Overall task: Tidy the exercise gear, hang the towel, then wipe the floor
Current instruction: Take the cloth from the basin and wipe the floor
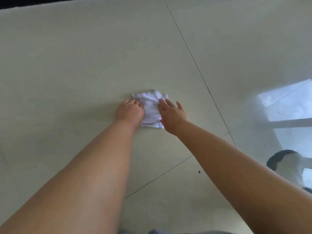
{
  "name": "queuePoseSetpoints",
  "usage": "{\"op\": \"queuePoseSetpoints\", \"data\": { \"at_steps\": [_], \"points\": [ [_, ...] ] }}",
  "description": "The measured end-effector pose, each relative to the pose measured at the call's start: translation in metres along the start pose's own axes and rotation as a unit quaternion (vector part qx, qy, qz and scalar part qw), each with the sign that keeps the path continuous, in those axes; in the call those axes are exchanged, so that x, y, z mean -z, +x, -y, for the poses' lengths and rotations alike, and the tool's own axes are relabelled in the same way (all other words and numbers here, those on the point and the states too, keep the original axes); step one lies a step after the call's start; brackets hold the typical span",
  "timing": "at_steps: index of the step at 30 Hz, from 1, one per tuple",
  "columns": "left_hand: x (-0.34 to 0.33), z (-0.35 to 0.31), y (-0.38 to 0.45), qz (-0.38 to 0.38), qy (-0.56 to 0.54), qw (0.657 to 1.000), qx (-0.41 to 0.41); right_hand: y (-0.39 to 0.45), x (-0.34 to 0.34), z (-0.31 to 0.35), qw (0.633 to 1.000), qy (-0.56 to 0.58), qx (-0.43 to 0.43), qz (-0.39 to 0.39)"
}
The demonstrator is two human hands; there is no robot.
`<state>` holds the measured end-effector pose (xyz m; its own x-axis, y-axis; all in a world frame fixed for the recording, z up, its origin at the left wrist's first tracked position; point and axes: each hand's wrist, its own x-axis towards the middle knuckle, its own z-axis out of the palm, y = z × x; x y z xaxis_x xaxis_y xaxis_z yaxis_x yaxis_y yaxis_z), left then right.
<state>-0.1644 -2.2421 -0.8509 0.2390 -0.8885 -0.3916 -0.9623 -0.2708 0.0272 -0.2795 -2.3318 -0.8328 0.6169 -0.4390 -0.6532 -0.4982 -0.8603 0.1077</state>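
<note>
A small white cloth lies crumpled flat on the pale tiled floor in the middle of the view. My left hand presses on its left edge with the fingers curled onto the fabric. My right hand rests on the cloth's right side, fingers spread and pointing forward. Both bare forearms stretch out from the bottom of the frame. Part of the cloth is hidden under the two hands.
Dark grout lines cross the tiles diagonally. A bright window reflection glares on the floor at the right. A dark and white object sits at the right edge. A black strip runs along the top left.
</note>
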Motion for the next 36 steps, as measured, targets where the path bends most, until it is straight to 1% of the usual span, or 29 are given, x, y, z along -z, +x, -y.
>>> {"op": "queuePoseSetpoints", "data": {
  "at_steps": [3, 7, 10, 12, 14, 17, 19, 22, 24, 25, 26, 28, 29, 30, 32, 33, 34, 36],
  "points": [
    [-0.003, -0.002, 0.001, -0.015, 0.001, 1.000, 0.014, 0.005, -0.001, -0.007, 0.999, 0.002, 0.021, -0.025],
    [0.002, -0.007, 0.004, 0.016, 0.005, 0.999, 0.048, 0.019, -0.002, -0.013, 0.996, -0.023, 0.062, -0.055],
    [0.004, -0.009, 0.006, 0.034, 0.006, 0.995, 0.093, 0.023, -0.004, -0.020, 0.991, -0.035, 0.104, -0.074],
    [0.005, -0.013, 0.005, 0.043, 0.000, 0.993, 0.109, 0.023, -0.004, -0.033, 0.983, -0.062, 0.147, -0.086],
    [0.003, -0.018, 0.008, 0.060, -0.012, 0.993, 0.105, 0.024, -0.004, -0.051, 0.972, -0.088, 0.190, -0.108],
    [0.014, -0.032, 0.029, 0.060, -0.076, 0.988, 0.122, 0.027, -0.004, -0.091, 0.964, -0.099, 0.213, -0.126],
    [0.030, -0.051, 0.062, 0.062, -0.083, 0.987, 0.120, 0.035, -0.001, -0.128, 0.966, -0.093, 0.196, -0.138],
    [0.053, -0.097, 0.117, 0.075, -0.050, 0.988, 0.123, 0.049, 0.002, -0.196, 0.976, -0.073, 0.150, -0.140],
    [0.057, -0.138, 0.140, 0.079, -0.054, 0.988, 0.123, 0.047, -0.006, -0.237, 0.977, -0.076, 0.152, -0.129],
    [0.057, -0.162, 0.144, 0.082, -0.054, 0.989, 0.110, 0.038, -0.013, -0.254, 0.975, -0.077, 0.157, -0.133],
    [0.053, -0.184, 0.144, 0.080, -0.048, 0.993, 0.076, 0.029, -0.024, -0.270, 0.970, -0.079, 0.165, -0.158],
    [0.051, -0.219, 0.141, 0.041, -0.022, 0.999, -0.002, 0.009, -0.054, -0.302, 0.960, -0.043, 0.165, -0.220],
    [0.049, -0.231, 0.141, 0.008, -0.021, 1.000, -0.018, 0.000, -0.067, -0.315, 0.961, -0.021, 0.162, -0.223],
    [0.047, -0.240, 0.146, -0.010, -0.030, 0.999, -0.015, -0.004, -0.078, -0.327, 0.965, 0.005, 0.154, -0.211],
    [0.053, -0.253, 0.160, -0.035, -0.080, 0.996, 0.003, -0.001, -0.080, -0.342, 0.963, 0.037, 0.135, -0.229],
    [0.058, -0.257, 0.169, -0.065, -0.085, 0.994, 0.006, 0.008, -0.074, -0.347, 0.963, 0.063, 0.110, -0.237],
    [0.067, -0.260, 0.180, -0.063, -0.085, 0.994, 0.020, 0.017, -0.064, -0.350, 0.965, 0.091, 0.077, -0.235],
    [0.072, -0.255, 0.208, -0.032, -0.085, 0.994, 0.055, 0.045, -0.043, -0.354, 0.971, 0.118, 0.021, -0.206]
  ]
}}
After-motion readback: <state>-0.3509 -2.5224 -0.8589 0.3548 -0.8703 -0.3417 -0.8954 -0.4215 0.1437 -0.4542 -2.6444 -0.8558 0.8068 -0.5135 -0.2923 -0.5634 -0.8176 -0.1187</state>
